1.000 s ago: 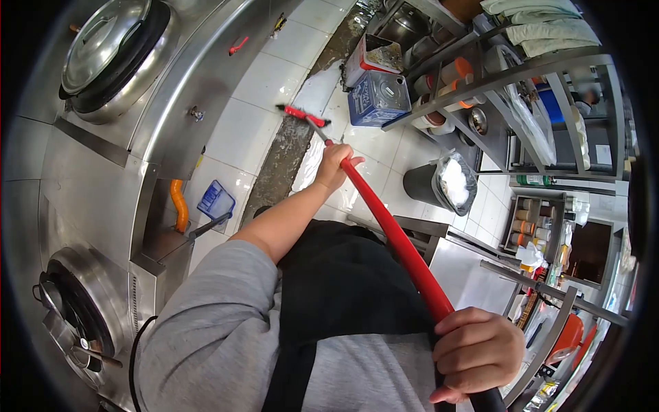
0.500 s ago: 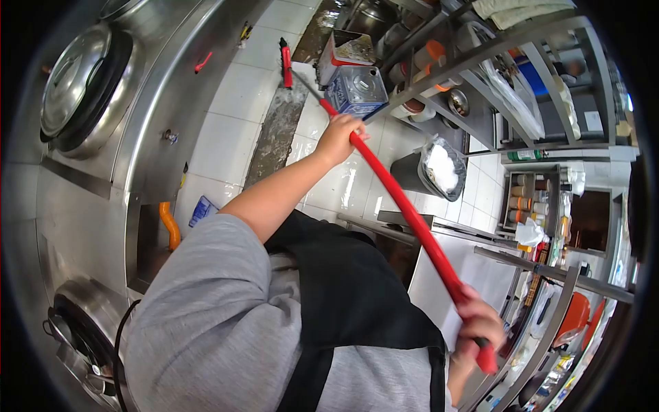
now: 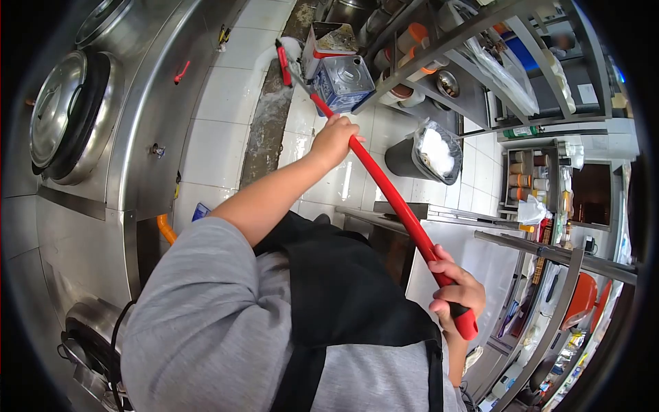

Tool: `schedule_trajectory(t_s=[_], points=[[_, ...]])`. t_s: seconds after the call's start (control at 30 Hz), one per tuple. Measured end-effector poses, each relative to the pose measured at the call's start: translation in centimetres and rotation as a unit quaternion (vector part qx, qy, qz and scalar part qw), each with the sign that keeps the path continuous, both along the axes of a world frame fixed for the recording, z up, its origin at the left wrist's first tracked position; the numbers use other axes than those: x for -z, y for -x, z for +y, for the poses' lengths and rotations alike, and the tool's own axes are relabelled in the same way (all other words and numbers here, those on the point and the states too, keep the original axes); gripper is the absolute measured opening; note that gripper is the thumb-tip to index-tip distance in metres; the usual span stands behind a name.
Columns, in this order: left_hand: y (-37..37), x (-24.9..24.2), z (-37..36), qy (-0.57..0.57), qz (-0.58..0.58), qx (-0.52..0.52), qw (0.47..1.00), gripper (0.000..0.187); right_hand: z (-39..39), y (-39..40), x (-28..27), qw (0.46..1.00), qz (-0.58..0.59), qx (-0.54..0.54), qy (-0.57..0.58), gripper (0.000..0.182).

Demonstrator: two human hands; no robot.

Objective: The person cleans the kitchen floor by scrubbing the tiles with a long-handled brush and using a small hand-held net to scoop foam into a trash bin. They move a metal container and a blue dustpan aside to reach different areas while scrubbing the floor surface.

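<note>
A long red-handled floor brush (image 3: 391,185) runs diagonally across the view, gripped by both hands. My left hand (image 3: 333,141) is closed around the handle's forward part, with that arm stretched out. My right hand (image 3: 460,292) wraps the handle near its black and red butt end, close to my apron (image 3: 350,288). The narrow red brush head (image 3: 284,65) is at the far end, over the wet tiles next to a dark floor channel (image 3: 264,137). White foam (image 3: 292,48) lies around the head.
A blue-and-white square tin (image 3: 343,79) and a red-and-white tin (image 3: 333,41) stand right beside the brush head. A lined black bin (image 3: 412,158) holds white waste. The steel stove counter (image 3: 137,117) runs along the left, metal shelving (image 3: 473,89) along the right.
My right hand has moved left and up with the handle end. The brush head has shifted slightly left and up in view, and more foam shows around it.
</note>
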State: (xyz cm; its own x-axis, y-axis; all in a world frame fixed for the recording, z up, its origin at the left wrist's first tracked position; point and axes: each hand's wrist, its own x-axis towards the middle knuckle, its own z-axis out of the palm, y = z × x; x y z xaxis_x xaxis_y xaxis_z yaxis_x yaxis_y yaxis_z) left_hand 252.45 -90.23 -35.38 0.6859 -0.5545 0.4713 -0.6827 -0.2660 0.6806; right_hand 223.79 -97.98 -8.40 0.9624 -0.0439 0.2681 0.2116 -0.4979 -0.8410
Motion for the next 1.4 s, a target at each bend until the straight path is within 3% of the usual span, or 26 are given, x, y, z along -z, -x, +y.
schedule_trajectory(t_s=[0.07, 0.1, 0.17, 0.23, 0.37, 0.47, 0.57, 0.63, 0.7, 0.83, 0.87, 0.93, 1.0, 1.1, 1.2, 1.37, 1.4], points=[[0.2, 1.7, -0.1, -0.033, 0.049, 0.009, 0.998, 0.019, -0.1, 0.1, 1.3, 0.998, 0.036, 0.048, -0.021, 0.023], [-0.1, 4.7, -0.2, -0.070, 0.049, -0.008, 0.996, 0.017, -0.1, 0.0, 4.1, 0.993, 0.041, 0.087, -0.064, 0.017], [-2.0, 8.9, 0.1, -0.156, 0.096, -0.011, 0.983, 0.013, 0.1, -0.4, 8.4, 0.993, 0.069, 0.088, -0.034, 0.016], [-3.7, 11.2, 0.2, -0.103, 0.094, -0.017, 0.990, 0.014, 0.5, -1.1, 8.7, 0.995, 0.076, 0.068, -0.017, 0.017], [-1.5, 1.1, 1.7, -0.064, 0.038, 0.003, 0.997, 0.018, 0.8, -1.0, 0.9, 0.999, 0.011, 0.034, 0.006, 0.018], [-0.1, 0.7, 1.7, -0.073, 0.043, 0.022, 0.996, 0.015, 0.9, -0.3, 1.1, 1.000, 0.018, 0.022, 0.007, 0.018], [-3.5, 10.0, 1.2, -0.157, 0.067, -0.005, 0.985, 0.013, 1.1, -1.7, 8.3, 0.998, 0.054, 0.033, 0.021, 0.016], [-5.5, 11.7, 0.8, -0.208, 0.105, -0.025, 0.972, 0.016, 2.0, -2.9, 12.7, 0.999, 0.017, 0.021, 0.034, 0.016], [-6.4, 10.6, 1.5, -0.123, 0.120, -0.071, 0.983, 0.017, 2.4, -3.5, 12.1, 0.999, 0.019, 0.013, 0.044, 0.016], [-3.7, 0.6, 2.4, -0.079, 0.052, -0.048, 0.994, 0.013, 1.6, -2.4, 3.7, 0.999, 0.007, -0.003, 0.046, 0.018], [-2.7, 0.4, 2.2, -0.079, 0.052, -0.046, 0.994, 0.013, 1.5, -1.8, 2.8, 0.999, -0.007, -0.028, 0.043, 0.019], [-1.7, 0.4, 2.1, -0.093, 0.061, -0.040, 0.993, 0.012, 1.5, -0.9, 2.8, 0.999, 0.004, -0.002, 0.032, 0.019], [-1.6, 3.7, 1.3, -0.099, 0.069, -0.040, 0.992, 0.010, 1.3, -1.0, 4.0, 0.999, 0.014, 0.018, 0.023, 0.019], [-3.2, 8.5, 0.0, -0.219, 0.119, -0.016, 0.968, 0.010, 0.2, -1.2, 10.4, 0.993, 0.031, 0.113, -0.033, 0.017], [-5.5, 8.0, -0.8, -0.123, 0.067, -0.095, 0.986, 0.015, 0.0, -3.4, 9.3, 0.996, 0.030, 0.060, 0.051, 0.020], [-4.3, -3.9, 0.5, -0.024, -0.081, -0.085, 0.993, 0.027, 0.8, -1.4, -1.8, 0.997, -0.062, 0.049, -0.001, 0.040], [-3.5, -6.8, 1.2, 0.024, -0.068, -0.013, 0.997, 0.026, -0.1, 0.4, -3.8, 0.994, -0.110, 0.018, -0.021, 0.038]])
